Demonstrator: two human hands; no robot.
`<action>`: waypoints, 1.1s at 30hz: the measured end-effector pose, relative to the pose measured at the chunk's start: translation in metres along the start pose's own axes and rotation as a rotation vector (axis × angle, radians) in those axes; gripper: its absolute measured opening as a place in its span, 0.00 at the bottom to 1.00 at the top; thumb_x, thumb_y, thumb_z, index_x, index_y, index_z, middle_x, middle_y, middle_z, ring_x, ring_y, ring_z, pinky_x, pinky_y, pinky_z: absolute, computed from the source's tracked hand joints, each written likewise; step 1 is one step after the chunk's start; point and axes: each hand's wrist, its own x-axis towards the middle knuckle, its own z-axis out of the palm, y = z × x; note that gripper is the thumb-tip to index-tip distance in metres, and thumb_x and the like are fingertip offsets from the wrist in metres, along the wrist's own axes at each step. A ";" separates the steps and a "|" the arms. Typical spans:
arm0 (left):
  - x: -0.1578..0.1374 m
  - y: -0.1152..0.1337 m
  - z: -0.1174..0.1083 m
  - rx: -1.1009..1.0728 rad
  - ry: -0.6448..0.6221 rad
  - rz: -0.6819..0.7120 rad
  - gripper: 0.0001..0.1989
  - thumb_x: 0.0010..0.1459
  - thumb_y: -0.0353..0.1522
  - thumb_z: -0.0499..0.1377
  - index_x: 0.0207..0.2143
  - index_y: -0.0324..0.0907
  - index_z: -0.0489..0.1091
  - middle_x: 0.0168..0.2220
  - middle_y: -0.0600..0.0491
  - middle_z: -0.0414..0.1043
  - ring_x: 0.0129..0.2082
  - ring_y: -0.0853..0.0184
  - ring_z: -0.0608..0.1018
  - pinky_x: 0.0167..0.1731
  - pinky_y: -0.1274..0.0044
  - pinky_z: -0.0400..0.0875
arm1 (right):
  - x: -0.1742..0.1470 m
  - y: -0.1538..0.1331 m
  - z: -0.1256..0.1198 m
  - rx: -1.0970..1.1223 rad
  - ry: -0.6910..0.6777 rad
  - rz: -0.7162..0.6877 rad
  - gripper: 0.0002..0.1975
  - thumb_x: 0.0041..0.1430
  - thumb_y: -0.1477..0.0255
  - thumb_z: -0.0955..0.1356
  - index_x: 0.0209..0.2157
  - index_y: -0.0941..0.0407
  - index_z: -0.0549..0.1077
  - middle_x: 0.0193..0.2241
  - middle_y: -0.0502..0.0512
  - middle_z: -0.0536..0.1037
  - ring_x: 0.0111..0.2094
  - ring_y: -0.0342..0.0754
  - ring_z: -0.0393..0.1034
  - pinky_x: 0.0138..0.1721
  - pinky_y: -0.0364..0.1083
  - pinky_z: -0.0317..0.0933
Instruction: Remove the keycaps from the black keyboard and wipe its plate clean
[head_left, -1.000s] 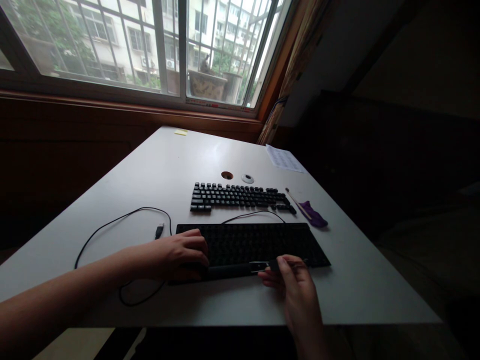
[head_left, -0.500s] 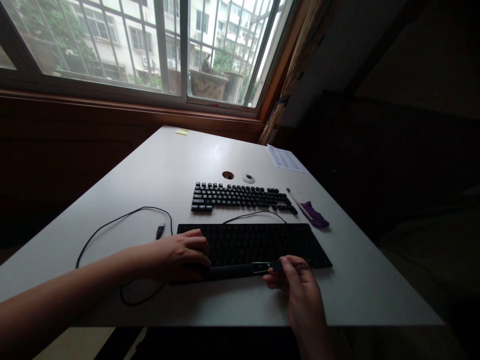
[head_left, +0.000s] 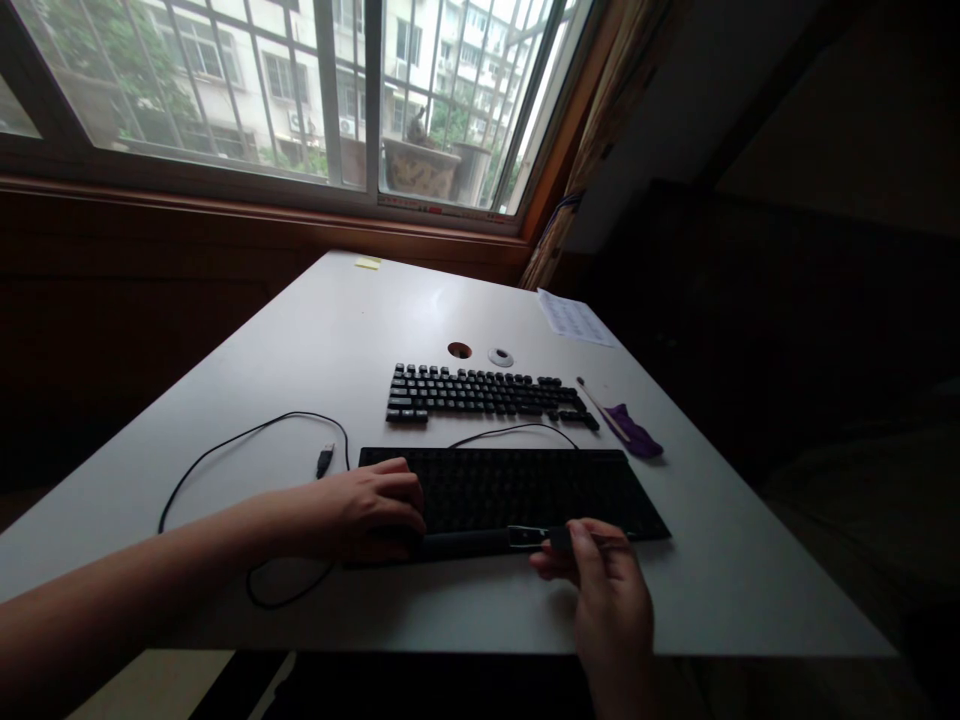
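On the desk in front of me lies a black keyboard point(head_left: 495, 480), its surface dark. My left hand point(head_left: 386, 507) is closed over the keyboard's left front, fingers curled; its thumb is mostly hidden. From under those fingers a long dark bar point(head_left: 465, 545) runs right along the keyboard's front edge; whether it is a separate piece is hard to tell. My right hand point(head_left: 600, 560) pinches a small black tool with thin metal wires point(head_left: 526, 537), which looks like a keycap puller. Its wires point left, at the bar's right end. Behind the keyboard sits a block of loose black keycaps point(head_left: 480, 390).
A black cable loops left across the white desk point(head_left: 277, 330) to a USB plug point(head_left: 325, 461). To the right lie a thin stick point(head_left: 602, 408) and a purple cloth point(head_left: 636, 435). Farther back are a round hole point(head_left: 460, 350), a grey ring point(head_left: 501, 357), printed paper point(head_left: 574, 317) and yellow notes point(head_left: 368, 263).
The whole view has shifted slightly. My right hand and its tool have moved a very little; my left hand stays on the keyboard's left front.
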 end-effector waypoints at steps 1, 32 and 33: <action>0.000 0.000 0.000 -0.001 -0.001 -0.001 0.12 0.64 0.32 0.65 0.49 0.43 0.74 0.44 0.46 0.72 0.45 0.59 0.71 0.44 0.73 0.72 | 0.000 -0.003 0.000 -0.078 -0.008 -0.031 0.23 0.58 0.49 0.70 0.40 0.54 0.70 0.24 0.51 0.82 0.22 0.52 0.80 0.26 0.46 0.73; 0.003 -0.002 0.013 0.068 0.082 -0.030 0.08 0.59 0.32 0.68 0.40 0.43 0.74 0.41 0.49 0.69 0.41 0.60 0.68 0.40 0.74 0.67 | -0.008 -0.006 0.006 -0.307 -0.121 -0.133 0.20 0.61 0.50 0.68 0.36 0.54 0.75 0.25 0.54 0.82 0.27 0.53 0.80 0.31 0.47 0.72; 0.003 -0.002 0.013 0.064 0.081 -0.032 0.08 0.59 0.32 0.68 0.40 0.43 0.74 0.41 0.49 0.70 0.42 0.60 0.68 0.40 0.74 0.67 | -0.010 -0.006 0.006 -0.365 -0.107 -0.192 0.20 0.62 0.51 0.67 0.36 0.54 0.76 0.25 0.53 0.82 0.28 0.52 0.80 0.33 0.47 0.72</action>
